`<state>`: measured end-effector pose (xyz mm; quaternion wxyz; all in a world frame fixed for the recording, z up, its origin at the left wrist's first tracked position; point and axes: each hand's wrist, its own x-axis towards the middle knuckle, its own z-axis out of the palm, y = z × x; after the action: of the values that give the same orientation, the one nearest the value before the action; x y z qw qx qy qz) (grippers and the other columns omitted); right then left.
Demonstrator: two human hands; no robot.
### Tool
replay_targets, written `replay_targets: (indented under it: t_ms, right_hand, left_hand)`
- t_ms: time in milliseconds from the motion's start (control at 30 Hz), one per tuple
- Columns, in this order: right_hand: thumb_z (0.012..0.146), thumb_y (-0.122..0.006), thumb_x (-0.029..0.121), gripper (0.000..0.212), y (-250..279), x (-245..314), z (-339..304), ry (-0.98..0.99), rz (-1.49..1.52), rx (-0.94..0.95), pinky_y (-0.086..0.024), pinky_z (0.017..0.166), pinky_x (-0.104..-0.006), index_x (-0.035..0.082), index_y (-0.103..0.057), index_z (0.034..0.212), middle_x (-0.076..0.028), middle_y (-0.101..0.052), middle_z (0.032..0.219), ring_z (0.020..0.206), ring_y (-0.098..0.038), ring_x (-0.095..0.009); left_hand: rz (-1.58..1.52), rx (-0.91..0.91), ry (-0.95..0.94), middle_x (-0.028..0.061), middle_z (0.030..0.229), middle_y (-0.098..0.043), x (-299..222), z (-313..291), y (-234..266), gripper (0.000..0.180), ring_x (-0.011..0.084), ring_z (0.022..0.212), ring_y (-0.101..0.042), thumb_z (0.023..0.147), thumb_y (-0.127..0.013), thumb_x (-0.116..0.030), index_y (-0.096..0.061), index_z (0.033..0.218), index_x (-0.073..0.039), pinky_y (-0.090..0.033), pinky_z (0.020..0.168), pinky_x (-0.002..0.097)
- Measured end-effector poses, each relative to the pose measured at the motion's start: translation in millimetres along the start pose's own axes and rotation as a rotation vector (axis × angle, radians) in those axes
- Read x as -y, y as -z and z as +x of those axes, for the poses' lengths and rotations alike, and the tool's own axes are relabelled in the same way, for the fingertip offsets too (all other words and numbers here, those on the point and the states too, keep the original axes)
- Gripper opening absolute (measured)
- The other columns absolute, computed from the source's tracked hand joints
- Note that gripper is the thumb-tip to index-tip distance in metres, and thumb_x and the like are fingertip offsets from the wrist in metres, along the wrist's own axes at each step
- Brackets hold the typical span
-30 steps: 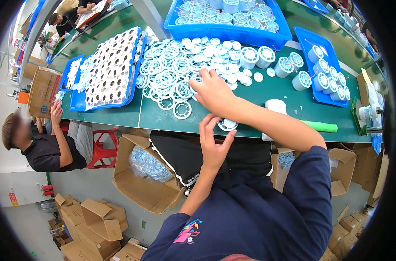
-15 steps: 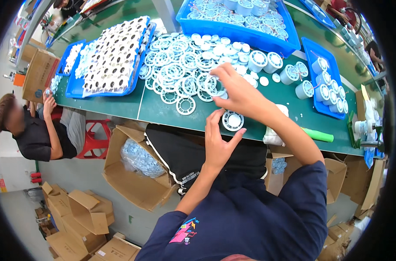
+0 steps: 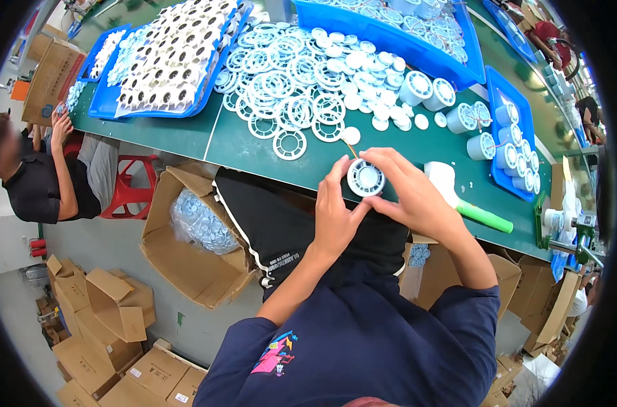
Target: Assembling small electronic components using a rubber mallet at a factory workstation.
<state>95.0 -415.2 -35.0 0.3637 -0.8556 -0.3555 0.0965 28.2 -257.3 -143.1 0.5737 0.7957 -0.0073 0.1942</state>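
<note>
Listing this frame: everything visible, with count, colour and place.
Round part: one, white, between hands
Rings: many, pale blue, heaped mid-bench
Discs: many, white, beside rings
Cylinders: many, pale blue, bench, tray, bin
Bin: one, blue, far side
Trays: several, blue, both sides
Dark-centred pieces: many, white, left tray
Handled thing: one, green and white, right
Bench: one, green, centre
Cartons: many, brown, around bench
Bagged parts: many, blue, open carton
Stool: one, red, left
People: several, dark and red tops, left, right
Shirt: one, navy, lower centre
Left hand: one, bare, holding part
Right hand: one, bare, holding part
</note>
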Motion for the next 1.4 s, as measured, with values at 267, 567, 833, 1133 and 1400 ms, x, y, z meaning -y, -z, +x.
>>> replay_targets:
  t_ms: [267, 567, 833, 1133, 1400]
  right_hand:
    - [0.086, -0.079, 0.004, 0.066, -0.5, 1.8, -2.9, -0.018, 0.033, -0.022, -0.053, 0.102, -0.0443, 0.005, -0.051, 0.145, -0.018, -0.057, 0.141, 0.125, -0.061, -0.041]
    - [0.087, -0.078, 0.004, 0.064, -0.3, -3.8, -2.0, -0.022, 0.083, 0.001, -0.052, 0.103, -0.0445, 0.006, -0.052, 0.146, -0.016, -0.058, 0.143, 0.127, -0.06, -0.04]
    - [0.087, -0.077, 0.005, 0.065, 4.6, -3.7, -2.3, -0.046, 0.099, 0.055, -0.051, 0.107, -0.045, 0.006, -0.051, 0.147, -0.016, -0.055, 0.148, 0.131, -0.058, -0.04]
    - [0.083, -0.058, -0.01, 0.06, 46.5, -20.8, -69.5, -0.245, -0.174, -0.27, -0.047, 0.11, -0.0418, 0.004, -0.057, 0.142, -0.019, -0.06, 0.142, 0.13, -0.059, -0.04]
    - [0.078, -0.078, -0.001, 0.074, 10.4, -47.1, -150.5, -0.362, -0.542, -0.261, -0.047, 0.104, -0.0482, 0.005, -0.051, 0.147, -0.022, -0.06, 0.132, 0.119, -0.059, -0.042]
  left_hand:
    - [0.046, 0.024, -0.003, 0.0206, 0.139, -0.062, -0.1, -0.6, 3.3, 0.085, 0.0371, 0.126, -0.062, 0.079, -0.089, -0.009, -0.045, 0.15, 0.0, -0.049, 0.105, 0.0449]
    - [0.089, 0.037, -0.05, 0.0198, 0.14, -0.062, 1.8, 0.1, 5.7, 0.083, 0.0351, 0.127, -0.063, 0.079, -0.09, -0.01, -0.046, 0.149, 0.001, -0.051, 0.106, 0.0432]
    - [0.091, 0.051, -0.058, 0.0211, 0.141, -0.061, 3.7, -0.1, 5.3, 0.083, 0.0355, 0.128, -0.062, 0.08, -0.09, -0.012, -0.045, 0.149, 0.001, -0.05, 0.106, 0.0433]
    - [-0.053, 0.062, -0.016, 0.0233, 0.142, -0.058, -14.4, 9.6, 13.2, 0.085, 0.0401, 0.126, -0.061, 0.084, -0.089, -0.025, -0.045, 0.151, -0.001, -0.05, 0.105, 0.0453]
    - [-0.018, 0.129, -0.071, 0.02, 0.131, -0.066, -21.4, 19.5, 10.0, 0.071, 0.0353, 0.114, -0.07, 0.084, -0.088, -0.014, -0.054, 0.145, -0.002, -0.057, 0.095, 0.0399]
